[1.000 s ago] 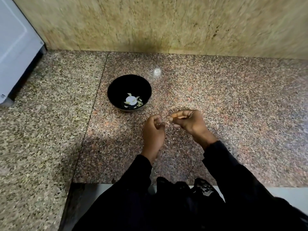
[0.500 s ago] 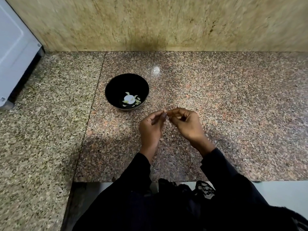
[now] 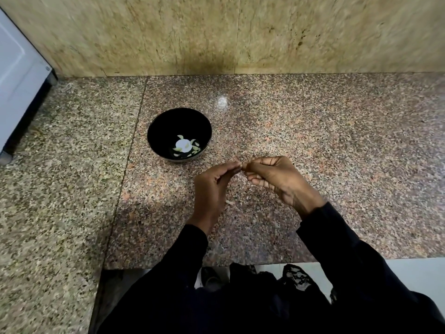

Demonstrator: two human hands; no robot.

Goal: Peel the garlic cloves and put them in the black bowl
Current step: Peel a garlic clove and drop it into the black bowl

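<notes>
The black bowl (image 3: pixel 154 131) stands on the granite counter, left of and beyond my hands, with several pale peeled garlic cloves (image 3: pixel 185 146) at its bottom. My left hand (image 3: pixel 212 186) and my right hand (image 3: pixel 277 179) meet fingertip to fingertip just right of the bowl. Together they pinch a small garlic clove (image 3: pixel 241 165), which the fingers almost wholly hide. A thin scrap of garlic skin (image 3: pixel 230 203) lies on the counter under my hands.
A speckled granite counter (image 3: pixel 337 153) runs to a beige stone wall (image 3: pixel 240 32) behind. A white appliance (image 3: pixel 16 75) stands at the far left. The counter's front edge (image 3: pixel 240 263) lies near my body, with a pale floor below.
My hands drew together until their fingertips met on the clove. The view shifted slightly; the bowl has not moved.
</notes>
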